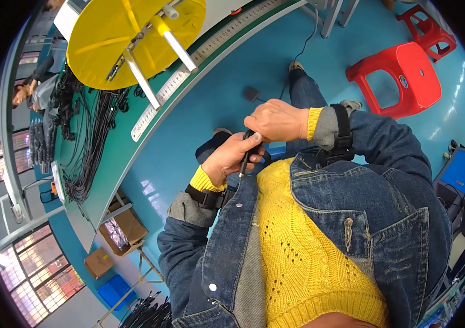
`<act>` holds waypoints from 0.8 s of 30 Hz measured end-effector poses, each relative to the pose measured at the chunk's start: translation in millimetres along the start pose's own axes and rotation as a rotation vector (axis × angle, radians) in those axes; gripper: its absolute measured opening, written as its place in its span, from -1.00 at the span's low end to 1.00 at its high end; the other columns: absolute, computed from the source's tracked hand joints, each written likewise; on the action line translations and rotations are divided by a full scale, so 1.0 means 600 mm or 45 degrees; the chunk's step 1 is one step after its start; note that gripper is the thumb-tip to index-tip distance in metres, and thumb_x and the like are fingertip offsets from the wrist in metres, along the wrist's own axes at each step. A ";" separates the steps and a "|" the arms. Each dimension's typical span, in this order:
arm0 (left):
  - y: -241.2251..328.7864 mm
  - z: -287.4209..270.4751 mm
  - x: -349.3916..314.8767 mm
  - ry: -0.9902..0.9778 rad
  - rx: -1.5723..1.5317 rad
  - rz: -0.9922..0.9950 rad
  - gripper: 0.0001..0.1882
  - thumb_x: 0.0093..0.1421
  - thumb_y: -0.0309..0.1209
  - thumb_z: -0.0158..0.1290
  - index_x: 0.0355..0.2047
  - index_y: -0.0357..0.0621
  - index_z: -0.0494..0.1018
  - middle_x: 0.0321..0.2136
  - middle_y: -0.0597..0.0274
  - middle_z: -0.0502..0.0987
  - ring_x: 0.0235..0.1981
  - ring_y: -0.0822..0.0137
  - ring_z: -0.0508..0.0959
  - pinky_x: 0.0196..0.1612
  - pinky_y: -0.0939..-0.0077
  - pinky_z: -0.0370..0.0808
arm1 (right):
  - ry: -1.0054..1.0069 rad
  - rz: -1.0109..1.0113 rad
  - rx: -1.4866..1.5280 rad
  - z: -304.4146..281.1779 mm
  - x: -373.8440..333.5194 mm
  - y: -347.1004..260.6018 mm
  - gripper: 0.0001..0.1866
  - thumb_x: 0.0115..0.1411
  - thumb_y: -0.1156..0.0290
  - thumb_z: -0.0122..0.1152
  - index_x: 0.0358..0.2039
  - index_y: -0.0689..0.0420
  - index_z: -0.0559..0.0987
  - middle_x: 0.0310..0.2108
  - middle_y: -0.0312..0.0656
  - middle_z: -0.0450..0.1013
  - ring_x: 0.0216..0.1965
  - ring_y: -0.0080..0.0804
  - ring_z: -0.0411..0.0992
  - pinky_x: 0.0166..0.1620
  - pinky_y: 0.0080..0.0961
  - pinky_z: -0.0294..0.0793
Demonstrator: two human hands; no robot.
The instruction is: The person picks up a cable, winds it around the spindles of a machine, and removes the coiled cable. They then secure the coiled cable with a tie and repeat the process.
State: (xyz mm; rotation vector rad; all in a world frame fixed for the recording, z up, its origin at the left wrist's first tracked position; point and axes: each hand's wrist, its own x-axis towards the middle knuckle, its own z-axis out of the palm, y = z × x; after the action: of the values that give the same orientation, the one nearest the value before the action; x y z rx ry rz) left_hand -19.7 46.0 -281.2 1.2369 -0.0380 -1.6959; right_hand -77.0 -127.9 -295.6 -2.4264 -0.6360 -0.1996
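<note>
Just beyond the yellow sweater [292, 240], the left hand [231, 156] grips a black cable [243, 165], seemingly steadying it; the right hand's [279, 120] grip is closed around its upper end.

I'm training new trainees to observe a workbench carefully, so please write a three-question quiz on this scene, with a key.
1. What does the left hand hold?
2. True or false: the nearer red plastic stool is in the picture's left half.
3. Fill in the blank: a long, graduated ____ lies along the edge of the green table.

Key:
1. A black cable.
2. False; it is in the right half.
3. Ruler.
</note>
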 end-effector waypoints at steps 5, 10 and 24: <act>0.004 0.043 -0.031 -0.035 -0.106 0.428 -0.57 0.15 -0.04 -0.04 -0.23 -0.18 0.30 -0.49 0.33 0.34 -0.59 0.58 0.27 -0.67 0.80 0.17 | -0.104 0.039 0.195 -0.002 0.009 0.006 -0.83 -0.10 0.38 0.10 -0.64 0.23 0.40 -0.65 0.00 0.40 -0.57 -0.01 0.40 -0.50 -0.24 0.37; -0.021 0.016 0.001 -0.002 -0.132 0.411 -0.59 0.16 -0.03 -0.08 -0.24 -0.14 0.29 -0.50 0.31 0.33 -0.60 0.58 0.24 -0.68 0.78 0.13 | 0.350 0.119 0.409 0.025 0.002 0.009 -0.83 -0.10 0.39 0.09 -0.61 0.25 0.42 -0.65 0.00 0.40 -0.57 0.00 0.39 -0.48 -0.24 0.38; -0.015 -0.014 0.007 -0.136 -0.521 0.250 -0.51 0.25 0.02 -0.31 -0.22 -0.20 0.31 -0.42 0.14 0.42 -0.55 0.45 0.36 -0.59 0.67 0.26 | 0.207 0.281 0.374 0.045 -0.008 0.015 -0.89 -0.09 0.45 0.06 -0.58 0.24 0.42 -0.63 0.01 0.39 -0.53 0.01 0.39 -0.44 -0.21 0.37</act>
State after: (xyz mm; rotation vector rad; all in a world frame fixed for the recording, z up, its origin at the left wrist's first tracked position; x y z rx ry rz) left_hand -19.7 51.4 -292.8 0.8103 0.1149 -1.5041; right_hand -77.2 -119.7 -323.4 -2.1496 -0.2983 -0.1951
